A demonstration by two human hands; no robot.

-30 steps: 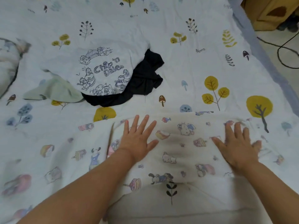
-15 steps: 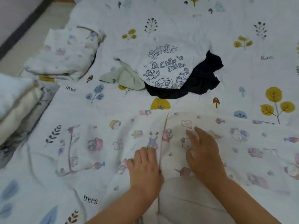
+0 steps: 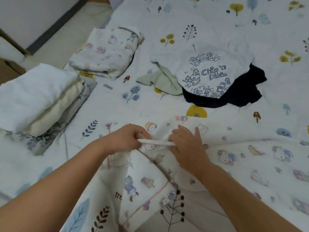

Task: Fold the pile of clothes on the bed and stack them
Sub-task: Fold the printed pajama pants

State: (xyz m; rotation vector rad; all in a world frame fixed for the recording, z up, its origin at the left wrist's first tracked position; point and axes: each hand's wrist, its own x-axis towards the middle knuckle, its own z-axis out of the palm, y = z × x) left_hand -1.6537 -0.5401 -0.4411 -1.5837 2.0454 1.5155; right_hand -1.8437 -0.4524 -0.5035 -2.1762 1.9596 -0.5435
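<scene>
A white garment printed with small cartoon animals (image 3: 234, 158) lies spread across the near part of the bed (image 3: 217, 22), and both hands work at a raised hem in its middle. The left hand (image 3: 123, 139) has its fingers curled round one end of the rolled white edge, gripping it; the right hand (image 3: 185, 144) pinches the other end, thumb under the fold and fingers laid over it, so the edge runs taut between them. Farther up the bed sits the unfolded pile: a white Chip 'n Dale shirt (image 3: 205, 71) lying on top of a dark navy piece (image 3: 242, 94), with a pale green piece (image 3: 160, 82) tucked beside it to the left. At the left edge of the bed stands a stack of folded white and cream items (image 3: 36, 96), and just behind it rests a folded cartoon-print bundle (image 3: 108, 51). Beyond the bed's corner, pale floor (image 3: 63, 30) shows.
</scene>
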